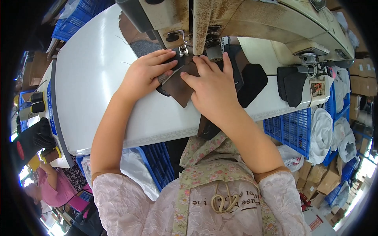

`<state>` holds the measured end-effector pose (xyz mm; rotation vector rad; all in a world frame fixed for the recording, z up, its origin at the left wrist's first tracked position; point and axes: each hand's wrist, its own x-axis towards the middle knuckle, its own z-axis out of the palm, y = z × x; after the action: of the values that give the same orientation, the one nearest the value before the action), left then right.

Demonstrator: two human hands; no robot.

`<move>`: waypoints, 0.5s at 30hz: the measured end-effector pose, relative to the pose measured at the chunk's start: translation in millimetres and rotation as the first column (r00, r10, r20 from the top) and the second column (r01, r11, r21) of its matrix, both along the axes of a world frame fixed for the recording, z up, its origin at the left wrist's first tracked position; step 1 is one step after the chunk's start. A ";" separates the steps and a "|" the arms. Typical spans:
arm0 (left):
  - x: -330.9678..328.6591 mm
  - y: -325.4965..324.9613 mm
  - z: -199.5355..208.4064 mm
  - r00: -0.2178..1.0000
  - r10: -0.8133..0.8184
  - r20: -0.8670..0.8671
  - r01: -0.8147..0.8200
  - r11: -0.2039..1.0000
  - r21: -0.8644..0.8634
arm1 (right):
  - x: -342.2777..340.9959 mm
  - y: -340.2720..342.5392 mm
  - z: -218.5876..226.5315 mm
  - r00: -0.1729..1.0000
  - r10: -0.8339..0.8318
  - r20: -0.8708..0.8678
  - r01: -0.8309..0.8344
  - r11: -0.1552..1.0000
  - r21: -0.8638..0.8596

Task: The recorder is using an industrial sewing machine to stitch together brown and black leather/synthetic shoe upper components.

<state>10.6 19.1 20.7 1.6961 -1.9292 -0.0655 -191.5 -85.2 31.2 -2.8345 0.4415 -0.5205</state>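
My left hand (pixel 142 74) lies to the left of the presser foot (pixel 184 50) of a sewing machine (pixel 252 23), its fingers stretched over dark material. Its thumb side touches the grey edge of a brown leather-like piece (pixel 179 89). From the right, my right hand (pixel 215 87) rests on that same piece, fingers apart, fingertips just in front of the presser foot. The needle point cannot be made out. Under and around the hands lie more dark pieces; a black padded piece (pixel 252 83) is right of my right hand.
The white table (pixel 90 78) curves around on the left. Black pieces (pixel 291 84) lie at its right end. Blue crates (pixel 289 131) with white bags stand below right; another crate (pixel 157 161) is by my lap. At lower left, a person in pink (pixel 57 187) sits.
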 end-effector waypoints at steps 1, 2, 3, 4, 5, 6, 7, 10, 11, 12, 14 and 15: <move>-0.2 0.3 0.4 1.000 0.004 -0.007 -0.003 1.000 0.009 | -0.2 0.0 -0.2 1.000 -0.001 0.001 0.001 1.000 0.000; -0.5 0.5 0.5 1.000 0.003 -0.006 -0.003 1.000 0.010 | -0.5 -0.2 -0.3 1.000 0.002 0.009 -0.002 1.000 0.000; -1.1 0.4 0.2 1.000 0.008 0.007 -0.008 1.000 0.012 | -0.8 -0.4 -0.5 1.000 0.004 0.015 -0.004 1.000 -0.002; -1.6 0.5 0.1 1.000 0.014 0.019 -0.014 1.000 0.013 | -0.8 -0.2 -0.7 1.000 0.004 0.015 -0.004 1.000 -0.003; -2.1 0.7 0.5 1.000 0.014 0.019 -0.014 1.000 0.012 | -0.7 0.0 -0.8 1.000 -0.001 0.014 0.001 1.000 -0.007; -2.6 0.9 1.5 0.999 0.031 0.045 -0.032 0.999 0.028 | -0.7 0.2 -0.8 1.000 -0.006 0.012 0.006 1.000 -0.011; -2.9 1.0 2.1 0.996 0.047 0.072 -0.050 0.998 0.043 | -0.8 -0.1 -0.7 1.000 -0.006 0.013 0.006 1.000 -0.013; -2.2 0.5 0.1 0.995 0.050 0.083 -0.053 0.998 0.030 | -0.1 -1.2 -0.7 1.000 -0.005 0.014 0.005 1.000 0.005; -1.5 0.4 -0.2 0.995 0.051 0.084 -0.054 0.998 0.027 | 0.2 -1.1 -0.7 1.000 -0.010 0.004 0.010 1.000 -0.005; -0.8 0.4 -1.0 0.995 0.054 0.082 -0.056 0.998 0.022 | 0.3 -1.0 -1.1 1.000 -0.015 -0.007 0.015 1.000 -0.014; 1.2 0.1 -2.9 0.995 0.059 0.080 -0.060 0.998 0.014 | 1.1 -1.1 -2.2 1.000 -0.018 0.001 0.018 1.000 -0.020; 2.5 -0.4 -3.6 0.995 0.060 0.079 -0.062 0.998 0.020 | 1.7 -1.2 -2.6 1.000 -0.020 0.010 0.021 0.999 -0.024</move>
<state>13.2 18.7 17.1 1.7958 -1.9380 0.0022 -189.8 -86.5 28.6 -2.8523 0.4660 -0.5465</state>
